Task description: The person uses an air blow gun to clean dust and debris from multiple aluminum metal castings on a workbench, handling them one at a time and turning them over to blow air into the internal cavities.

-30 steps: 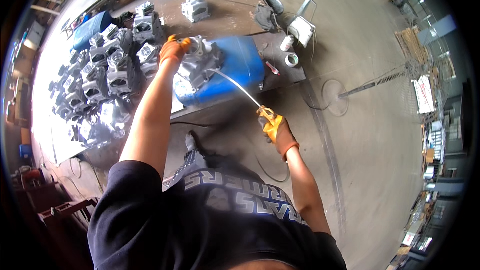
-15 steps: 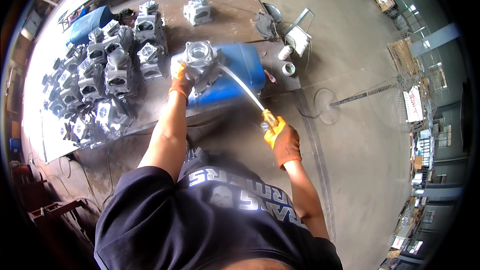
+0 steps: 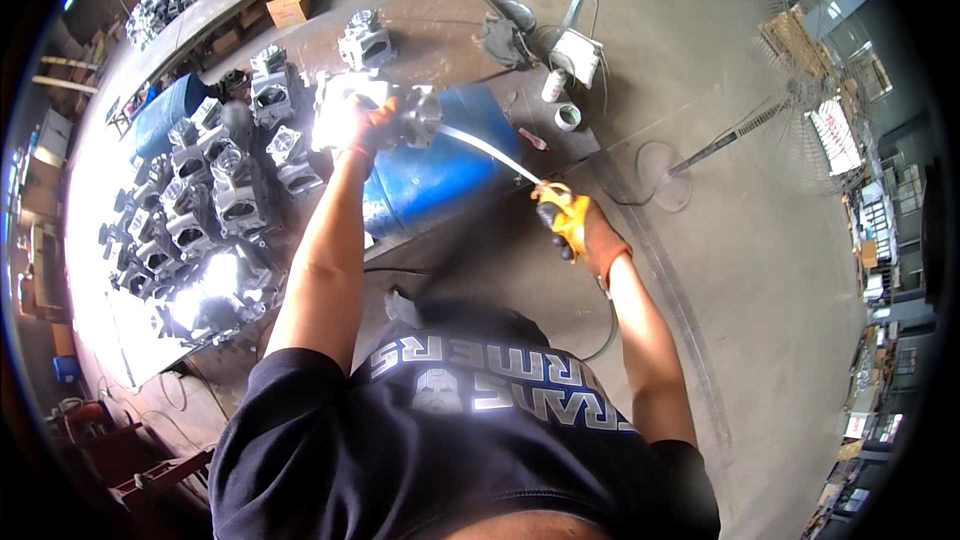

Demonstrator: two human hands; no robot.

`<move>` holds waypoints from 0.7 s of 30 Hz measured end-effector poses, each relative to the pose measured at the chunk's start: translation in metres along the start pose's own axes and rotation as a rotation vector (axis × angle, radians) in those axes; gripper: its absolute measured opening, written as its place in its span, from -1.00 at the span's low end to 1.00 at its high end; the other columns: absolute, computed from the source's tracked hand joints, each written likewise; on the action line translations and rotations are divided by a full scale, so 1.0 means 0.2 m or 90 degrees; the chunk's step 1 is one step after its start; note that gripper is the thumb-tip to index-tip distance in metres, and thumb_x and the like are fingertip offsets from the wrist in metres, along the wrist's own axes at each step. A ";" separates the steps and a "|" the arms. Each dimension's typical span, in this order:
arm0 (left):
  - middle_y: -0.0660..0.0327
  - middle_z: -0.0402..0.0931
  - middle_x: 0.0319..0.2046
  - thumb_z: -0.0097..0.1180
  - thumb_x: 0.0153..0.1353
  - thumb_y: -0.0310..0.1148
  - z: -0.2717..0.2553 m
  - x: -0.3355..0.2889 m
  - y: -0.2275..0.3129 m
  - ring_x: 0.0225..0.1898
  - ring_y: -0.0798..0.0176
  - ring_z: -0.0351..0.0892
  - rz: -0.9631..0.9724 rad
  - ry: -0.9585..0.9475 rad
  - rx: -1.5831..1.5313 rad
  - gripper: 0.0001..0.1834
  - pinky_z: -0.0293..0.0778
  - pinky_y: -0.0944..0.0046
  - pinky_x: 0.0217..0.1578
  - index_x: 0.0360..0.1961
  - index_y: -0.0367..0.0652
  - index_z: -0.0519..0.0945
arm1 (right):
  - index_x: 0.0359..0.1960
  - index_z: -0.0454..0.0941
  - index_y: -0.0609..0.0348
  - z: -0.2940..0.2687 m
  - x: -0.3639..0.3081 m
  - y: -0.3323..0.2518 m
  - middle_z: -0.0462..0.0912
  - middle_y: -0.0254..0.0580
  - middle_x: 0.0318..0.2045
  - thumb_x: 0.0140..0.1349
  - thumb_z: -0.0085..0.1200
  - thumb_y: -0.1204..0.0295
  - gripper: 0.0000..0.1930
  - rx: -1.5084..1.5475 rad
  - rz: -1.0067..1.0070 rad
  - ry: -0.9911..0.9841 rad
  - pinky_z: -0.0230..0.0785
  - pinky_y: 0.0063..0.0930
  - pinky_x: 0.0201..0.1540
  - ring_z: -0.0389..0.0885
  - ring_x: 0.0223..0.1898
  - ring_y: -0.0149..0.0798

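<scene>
My left hand (image 3: 372,128), in an orange work glove, grips a shiny silver metal casting (image 3: 418,118), partly washed out by glare. The casting lies over the left part of a blue plastic drum (image 3: 480,137) on the bench. Closed around an air blow gun (image 3: 550,192) is my right hand (image 3: 590,232), in a yellow and orange glove. Its long pale nozzle (image 3: 492,151) reaches left to the casting's right side, and a thin hose hangs below the glove. Where exactly the tip ends is hard to see.
Several similar castings (image 3: 235,190) crowd the bench's left side, and a lone casting (image 3: 366,40) stands farther back. Right of the drum are a red tube (image 3: 534,139), a roll of tape (image 3: 568,117) and a white bottle (image 3: 554,85). A fan (image 3: 815,135) stands at right.
The casting has been turned by my left hand, so its round opening no longer faces up. My right hand has shifted slightly right and up with the blow gun.
</scene>
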State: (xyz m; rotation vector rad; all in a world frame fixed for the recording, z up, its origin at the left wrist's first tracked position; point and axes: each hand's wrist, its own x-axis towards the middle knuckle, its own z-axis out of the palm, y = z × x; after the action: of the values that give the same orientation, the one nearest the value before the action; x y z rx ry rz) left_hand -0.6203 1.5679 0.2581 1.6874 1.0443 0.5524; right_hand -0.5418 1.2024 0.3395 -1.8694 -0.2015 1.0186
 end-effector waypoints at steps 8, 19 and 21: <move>0.11 0.58 -0.17 0.36 0.03 -0.06 0.07 -0.01 0.00 -0.19 0.26 0.52 0.068 -0.061 0.141 -0.37 0.41 0.28 -0.11 -0.01 -0.30 0.47 | -0.20 0.53 -0.13 -0.15 0.22 0.29 0.36 -0.55 -0.64 0.31 0.05 0.17 -0.84 -0.128 0.024 -0.017 0.06 -0.54 -0.76 0.25 -0.73 -0.54; 0.21 0.57 -0.28 0.37 0.01 0.00 0.13 -0.20 0.15 -0.33 0.29 0.49 -0.003 -0.081 0.082 -0.33 0.42 0.27 -0.26 -0.02 -0.28 0.47 | -0.45 0.51 -0.06 -0.27 0.29 0.42 0.42 -0.44 -0.67 0.28 0.04 0.12 -0.75 0.117 0.138 -0.095 0.09 -0.51 -0.81 0.29 -0.82 -0.47; 0.25 0.56 -0.33 0.36 0.03 -0.02 0.14 -0.19 0.16 -0.37 0.33 0.46 0.008 -0.065 0.173 -0.39 0.41 0.28 -0.30 -0.06 -0.25 0.48 | -0.50 0.49 -0.03 -0.27 0.29 0.44 0.42 -0.42 -0.71 0.24 0.07 0.04 -0.68 0.164 0.118 -0.095 0.09 -0.48 -0.81 0.30 -0.83 -0.43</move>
State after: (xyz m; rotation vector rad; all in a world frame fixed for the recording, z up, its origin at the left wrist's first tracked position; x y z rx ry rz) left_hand -0.6066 1.5176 0.2831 1.9392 1.0720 0.3386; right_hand -0.4900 1.1495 0.2459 -1.6006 0.0180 1.2502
